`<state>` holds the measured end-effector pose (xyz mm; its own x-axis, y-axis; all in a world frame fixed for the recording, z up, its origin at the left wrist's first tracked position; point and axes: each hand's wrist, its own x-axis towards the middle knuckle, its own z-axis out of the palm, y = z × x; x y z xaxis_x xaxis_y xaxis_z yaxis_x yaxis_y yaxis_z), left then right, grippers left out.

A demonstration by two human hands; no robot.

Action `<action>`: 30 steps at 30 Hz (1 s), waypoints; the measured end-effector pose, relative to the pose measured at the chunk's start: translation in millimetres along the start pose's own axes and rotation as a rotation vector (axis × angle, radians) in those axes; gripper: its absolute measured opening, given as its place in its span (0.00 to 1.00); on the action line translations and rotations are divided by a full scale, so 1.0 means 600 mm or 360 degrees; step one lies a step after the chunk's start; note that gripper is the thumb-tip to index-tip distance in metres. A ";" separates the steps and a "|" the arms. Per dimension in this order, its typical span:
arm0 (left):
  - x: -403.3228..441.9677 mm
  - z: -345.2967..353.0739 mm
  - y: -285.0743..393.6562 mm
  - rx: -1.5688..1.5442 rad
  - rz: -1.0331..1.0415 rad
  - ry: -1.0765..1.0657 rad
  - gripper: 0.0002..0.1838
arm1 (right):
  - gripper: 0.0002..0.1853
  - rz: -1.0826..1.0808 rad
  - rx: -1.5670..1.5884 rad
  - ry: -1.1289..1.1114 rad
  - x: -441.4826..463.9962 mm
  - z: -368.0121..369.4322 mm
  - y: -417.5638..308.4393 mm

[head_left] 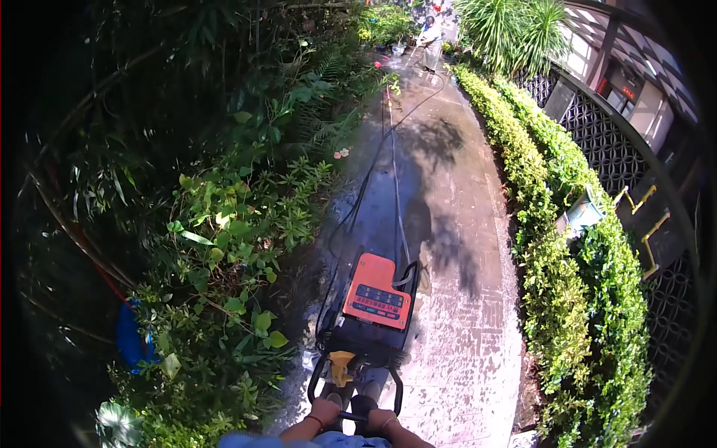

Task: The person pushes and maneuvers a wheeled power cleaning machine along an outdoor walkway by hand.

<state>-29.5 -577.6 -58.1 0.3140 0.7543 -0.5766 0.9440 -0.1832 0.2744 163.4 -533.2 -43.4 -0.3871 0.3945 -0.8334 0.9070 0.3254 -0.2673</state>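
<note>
Both of my hands grip the black push handle of a wheeled machine with an orange-red top cover [378,270], which looks like a pressure washer. My left hand [325,410] is wrapped round the left part of the handle [351,416], and a red band circles that wrist. On the right part, my right hand [382,420] is closed round the same bar. A yellow cloth or glove [341,367] hangs at the machine's near side. From the machine a hose [396,175] and a dark cable run forward along the path.
The paved path [470,336] is partly wet and curves ahead. Dense plants [231,224] border it on the left, a trimmed hedge [556,276] on the right. Farther up, a person [431,41] stands near the hose. A bucket-like container [582,214] sits in the hedge.
</note>
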 end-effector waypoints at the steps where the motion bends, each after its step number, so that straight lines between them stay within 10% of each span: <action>1: 0.008 -0.006 -0.002 0.0020 -0.0022 -0.0014 0.08 | 0.19 -0.0018 0.0010 0.0001 0.003 -0.009 0.001; 30: 0.077 -0.091 0.008 0.0001 -0.0288 -0.0284 0.11 | 0.16 -0.0418 0.0120 -0.0188 0.089 -0.052 0.076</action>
<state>-16.1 -509.2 -41.2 0.1527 0.6517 -0.7429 0.9865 -0.0556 0.1540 179.1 -470.5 -85.3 -0.5921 0.2013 -0.7803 0.7899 0.3365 -0.5126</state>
